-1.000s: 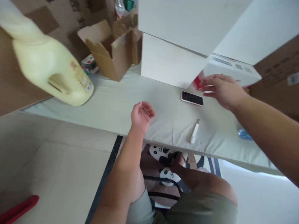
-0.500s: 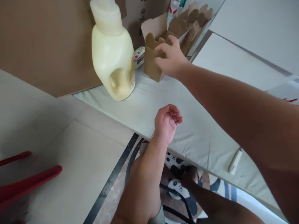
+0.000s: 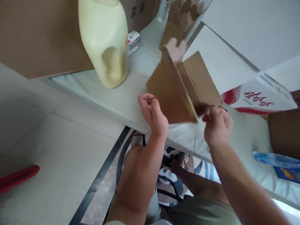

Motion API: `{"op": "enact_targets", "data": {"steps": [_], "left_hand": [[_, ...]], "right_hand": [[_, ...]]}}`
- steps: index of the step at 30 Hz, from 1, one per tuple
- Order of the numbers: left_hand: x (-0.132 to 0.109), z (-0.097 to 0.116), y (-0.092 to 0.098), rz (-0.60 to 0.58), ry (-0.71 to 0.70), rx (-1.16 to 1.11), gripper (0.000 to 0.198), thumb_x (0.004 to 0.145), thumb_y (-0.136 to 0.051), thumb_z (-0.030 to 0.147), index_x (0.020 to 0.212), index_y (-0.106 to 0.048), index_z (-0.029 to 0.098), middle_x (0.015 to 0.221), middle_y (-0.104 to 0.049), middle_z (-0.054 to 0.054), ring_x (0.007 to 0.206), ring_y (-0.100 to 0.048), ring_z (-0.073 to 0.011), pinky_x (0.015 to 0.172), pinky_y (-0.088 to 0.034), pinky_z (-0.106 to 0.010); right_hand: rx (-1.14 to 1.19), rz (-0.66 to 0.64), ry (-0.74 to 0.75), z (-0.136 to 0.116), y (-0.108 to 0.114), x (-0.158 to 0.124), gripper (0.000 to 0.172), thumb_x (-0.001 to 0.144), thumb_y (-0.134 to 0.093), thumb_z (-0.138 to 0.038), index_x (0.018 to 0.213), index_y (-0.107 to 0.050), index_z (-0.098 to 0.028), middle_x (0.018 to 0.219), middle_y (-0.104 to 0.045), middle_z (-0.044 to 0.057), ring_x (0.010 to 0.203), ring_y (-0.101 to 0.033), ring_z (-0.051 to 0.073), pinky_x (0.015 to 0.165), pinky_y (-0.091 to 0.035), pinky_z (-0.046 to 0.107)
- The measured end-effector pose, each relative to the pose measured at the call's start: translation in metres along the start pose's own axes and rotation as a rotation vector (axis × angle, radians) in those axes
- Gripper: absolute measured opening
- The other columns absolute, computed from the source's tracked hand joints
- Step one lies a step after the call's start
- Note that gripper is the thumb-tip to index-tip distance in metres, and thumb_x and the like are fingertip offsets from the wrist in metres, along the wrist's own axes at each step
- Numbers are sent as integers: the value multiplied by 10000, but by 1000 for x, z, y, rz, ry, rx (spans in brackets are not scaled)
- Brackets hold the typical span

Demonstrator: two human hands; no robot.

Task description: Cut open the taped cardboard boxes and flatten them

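An open brown cardboard box hangs tilted over the pale cloth-covered surface, its flaps spread and its mouth facing up and right. My right hand is closed on the near right edge of this box. Just to the left of the box is my left hand, fingers loosely curled with a gap at the thumb and nothing visible in them. I cannot tell if it touches the cardboard. Further left stands a large pale yellow jug with a moulded handle.
Behind are another open brown carton, a small clear-sided pack and a clear bottle. A large cardboard box stands at the left. To the right lie a red-and-white box and a plastic bottle. Red handle lower left.
My right hand has taken hold of the cardboard box and brought it nearer and to the right, tilting it. My left hand has moved slightly up and left. The view has shifted right.
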State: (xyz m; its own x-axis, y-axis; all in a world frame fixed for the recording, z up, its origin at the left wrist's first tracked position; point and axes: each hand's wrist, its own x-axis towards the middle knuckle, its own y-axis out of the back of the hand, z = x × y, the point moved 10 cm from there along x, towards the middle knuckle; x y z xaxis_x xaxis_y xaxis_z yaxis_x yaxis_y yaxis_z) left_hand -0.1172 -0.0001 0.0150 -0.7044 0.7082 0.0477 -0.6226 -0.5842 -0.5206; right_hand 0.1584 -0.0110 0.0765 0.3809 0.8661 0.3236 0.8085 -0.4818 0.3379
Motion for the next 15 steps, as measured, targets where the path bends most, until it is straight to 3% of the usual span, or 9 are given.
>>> {"op": "enact_targets", "data": {"steps": [2, 4, 6, 8, 10, 12, 15], "left_hand": [[1, -8, -6, -83, 19, 15, 161, 979, -583, 402, 1002, -563, 243, 1007, -609, -31, 983, -608, -181, 943, -502, -337], [1, -10, -14, -168, -26, 5, 279, 985, -594, 505, 1104, -588, 253, 1192, -657, -64, 1196, -617, -227, 1081, -479, -392], [-7, -19, -36, -394, 13, -30, 388, 1000, -534, 620, 1108, -629, 260, 1196, -704, -78, 1204, -650, -253, 1077, -502, -421], [-28, -28, -59, -648, 74, -77, 503, 992, -478, 711, 1040, -678, 251, 1104, -740, -82, 1118, -699, -260, 1031, -540, -432], [-50, -33, -73, -807, 138, -108, 592, 982, -433, 764, 975, -710, 240, 1023, -760, -81, 1031, -733, -256, 982, -567, -432], [-67, -37, -78, -879, 175, -83, 682, 976, -370, 805, 918, -733, 231, 977, -778, -84, 1010, -750, -256, 977, -577, -434], [-78, -37, -81, -885, 140, 28, 821, 944, -254, 877, 794, -743, 234, 900, -787, -94, 1075, -750, -267, 1036, -568, -432]], "right_hand": [[73, 181, 1, 4, 56, -43, 279, 760, -596, -377, 556, -502, -211, 664, -575, -15, 612, -479, 114, 595, -364, 274], [85, 254, -37, 7, 92, -79, 241, 705, -632, -298, 522, -509, -200, 688, -625, 0, 631, -505, 116, 601, -368, 272], [95, 295, -74, 10, 117, -105, 237, 678, -673, -276, 513, -521, -197, 696, -652, 3, 672, -542, 128, 631, -385, 272], [96, 338, -95, 15, 135, -120, 236, 670, -696, -277, 524, -528, -199, 704, -666, -1, 705, -560, 139, 666, -396, 277], [88, 377, -104, 21, 147, -127, 216, 697, -695, -277, 566, -540, -203, 737, -678, -5, 711, -551, 136, 690, -391, 284], [87, 409, -99, 27, 153, -129, 191, 743, -691, -281, 628, -559, -206, 774, -680, -9, 713, -542, 131, 702, -384, 286], [53, 412, -89, 36, 154, -127, 167, 815, -696, -301, 725, -586, -213, 810, -664, -14, 730, -548, 131, 723, -399, 293]]}}
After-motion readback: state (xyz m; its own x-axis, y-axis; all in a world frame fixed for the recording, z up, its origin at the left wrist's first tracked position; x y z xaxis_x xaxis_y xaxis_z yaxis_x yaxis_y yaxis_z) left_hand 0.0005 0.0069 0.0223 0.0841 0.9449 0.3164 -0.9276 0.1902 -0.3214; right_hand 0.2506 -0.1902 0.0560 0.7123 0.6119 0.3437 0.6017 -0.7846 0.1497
